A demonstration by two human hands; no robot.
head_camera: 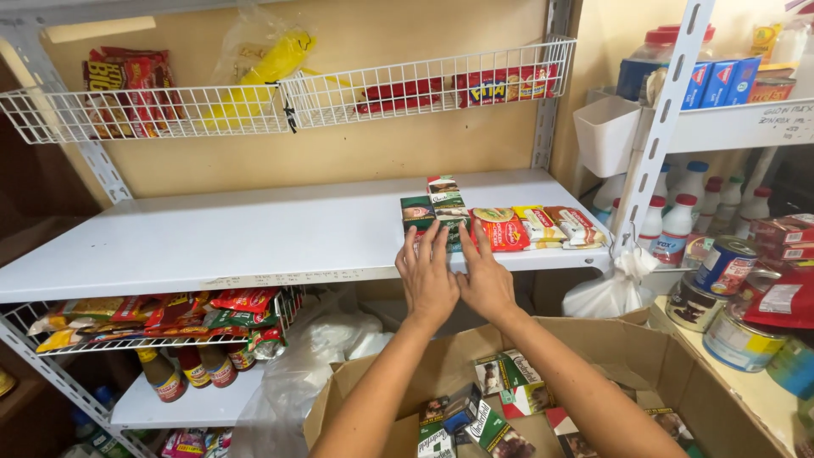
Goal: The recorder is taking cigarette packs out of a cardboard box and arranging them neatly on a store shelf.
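Observation:
My left hand (426, 276) and my right hand (485, 278) reach side by side to the front edge of a white shelf (237, 233). Their fingers are spread and touch a small stack of green and white flat packs (432, 208) standing on the shelf. Neither hand wraps around a pack. To the right of that stack lie red and yellow snack packets (534, 227). Below my forearms sits an open cardboard box (678, 373) with several more small packs (496, 407) inside.
A white wire basket (339, 89) with snack bags hangs above the shelf. Cans (729, 267) and white bottles (678, 225) stand at the right. Below left, a wire rack holds sachets (161, 318) over sauce bottles (191, 369). A white plastic bag (606, 293) hangs from the shelf post.

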